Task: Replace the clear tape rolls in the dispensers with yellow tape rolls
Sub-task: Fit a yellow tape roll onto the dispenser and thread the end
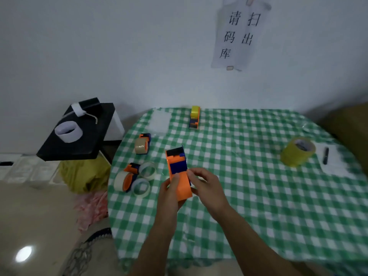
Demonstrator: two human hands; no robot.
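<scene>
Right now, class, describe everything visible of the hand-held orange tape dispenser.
The orange tape dispenser looks plastic, with a dark blue middle panel and black far end. It points away over the green checked tablecloth. The left hand grips its near left side; the right hand pinches its right edge. No roll shows.

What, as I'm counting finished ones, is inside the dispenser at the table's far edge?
A yellow tape roll shows in the far dispenser; the dispenser's shell covers the roll's near part.
</scene>
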